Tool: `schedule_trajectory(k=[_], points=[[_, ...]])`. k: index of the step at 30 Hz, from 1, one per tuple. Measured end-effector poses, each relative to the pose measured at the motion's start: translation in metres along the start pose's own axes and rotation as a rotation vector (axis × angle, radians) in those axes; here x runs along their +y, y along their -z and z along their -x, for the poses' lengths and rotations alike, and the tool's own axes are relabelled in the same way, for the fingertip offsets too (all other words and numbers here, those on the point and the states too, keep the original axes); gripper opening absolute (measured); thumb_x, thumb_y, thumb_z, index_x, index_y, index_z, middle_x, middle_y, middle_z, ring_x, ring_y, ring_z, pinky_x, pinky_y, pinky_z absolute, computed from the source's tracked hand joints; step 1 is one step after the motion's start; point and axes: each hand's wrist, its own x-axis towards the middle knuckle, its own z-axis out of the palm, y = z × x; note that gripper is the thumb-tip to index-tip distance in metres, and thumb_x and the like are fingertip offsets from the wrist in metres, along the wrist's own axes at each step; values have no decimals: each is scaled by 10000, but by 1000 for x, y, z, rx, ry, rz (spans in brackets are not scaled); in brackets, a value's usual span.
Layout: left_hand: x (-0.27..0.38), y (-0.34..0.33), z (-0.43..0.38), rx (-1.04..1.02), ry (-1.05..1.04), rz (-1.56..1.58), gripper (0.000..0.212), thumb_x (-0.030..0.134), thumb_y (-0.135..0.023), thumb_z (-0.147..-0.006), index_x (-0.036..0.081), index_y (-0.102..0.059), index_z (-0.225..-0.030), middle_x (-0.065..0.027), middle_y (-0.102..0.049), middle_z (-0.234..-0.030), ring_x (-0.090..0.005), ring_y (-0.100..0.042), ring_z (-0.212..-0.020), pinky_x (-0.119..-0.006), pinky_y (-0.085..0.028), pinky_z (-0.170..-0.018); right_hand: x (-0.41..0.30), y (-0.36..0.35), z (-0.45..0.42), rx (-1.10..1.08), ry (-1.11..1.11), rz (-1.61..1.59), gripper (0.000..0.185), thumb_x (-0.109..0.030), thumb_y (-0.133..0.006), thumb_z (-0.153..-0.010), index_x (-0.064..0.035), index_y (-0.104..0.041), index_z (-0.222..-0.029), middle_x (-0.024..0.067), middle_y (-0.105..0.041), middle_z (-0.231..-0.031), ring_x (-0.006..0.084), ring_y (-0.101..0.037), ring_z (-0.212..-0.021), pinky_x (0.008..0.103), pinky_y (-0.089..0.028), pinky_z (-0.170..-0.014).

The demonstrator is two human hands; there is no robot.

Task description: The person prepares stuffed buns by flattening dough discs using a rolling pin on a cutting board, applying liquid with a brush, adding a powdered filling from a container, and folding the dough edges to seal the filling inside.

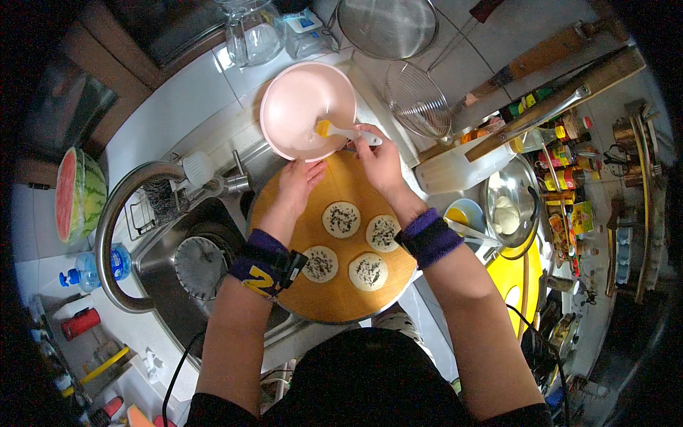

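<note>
My right hand grips the white handle of a pastry brush. Its yellow head is inside a pink bowl, against the inner wall. At the bowl's near rim is my left hand, fingertips up against it; whether they clasp the rim is unclear. Below both hands lies a round tan board over the sink edge. Several flat round dough pieces with dark seeds on top are spread across it. A blue cup with yellow liquid stands right of my right wrist.
The sink with a curved faucet is on the left, beside a cut watermelon. Wire strainers hang at the back. A steel bowl holding dough sits right, near a white jug and several bottles.
</note>
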Motion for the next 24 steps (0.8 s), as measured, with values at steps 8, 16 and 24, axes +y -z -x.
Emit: schedule_trajectory(k=[8,16,24], points=[[1,0,-2,-61,-33,-17,439,302,-313,-1045,-27,-374,-1329,-199,-531,-1298,-289,-547,-1182,-390,-456,-995,-8,4,13,56,147,-122,251,-148,-589,-913,-41,-602,-1139,83,-638,-673,121,-538,-518,286,-452,-526],[-2,4,8,-36,11,-15,469,342,-325,-1042,-25,-373,-1329,-206,-521,-1305,-276,-546,-1184,-374,-451,-991,-29,-2,22,144,-8,-430,224,-107,-501,-968,-9,-577,-1155,74,-664,-923,106,-627,-770,243,-493,-636],[-3,3,29,-20,88,-41,554,339,-355,-1035,-54,-259,-1414,-226,-489,-1344,-300,-535,-1200,-382,-443,-1001,-15,-2,32,189,-492,-972,269,-199,-487,-973,-56,-540,-1195,52,-671,-900,91,-574,-652,221,-450,-552]])
